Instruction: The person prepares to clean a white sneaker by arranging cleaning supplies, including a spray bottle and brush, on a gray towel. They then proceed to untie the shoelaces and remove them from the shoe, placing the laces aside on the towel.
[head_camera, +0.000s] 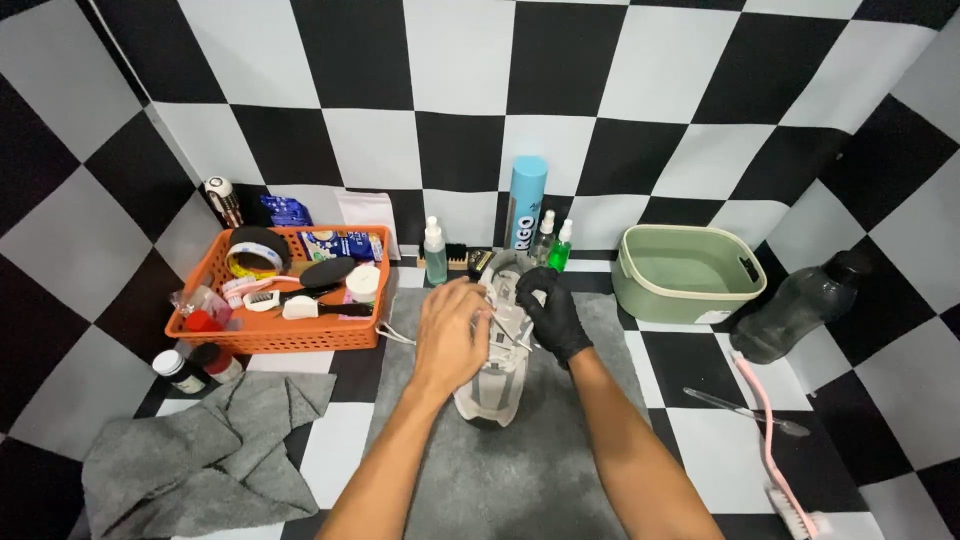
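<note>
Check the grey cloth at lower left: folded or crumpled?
Crumpled. The cloth lies in a loose heap with irregular ridges and creases and no straight fold lines, left of the grey mat.

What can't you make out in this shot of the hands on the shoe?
Head view only:
- Shoe front and laces: covered by the bare left hand and black-gloved right hand.
- Each hand's grip: fingers overlap, unclear.
- Pink brush head: cut off by the bottom edge.
- Orange basket contents: too small and cluttered.

1 head camera looks steeply down, close above the grey mat (540, 470)
</note>
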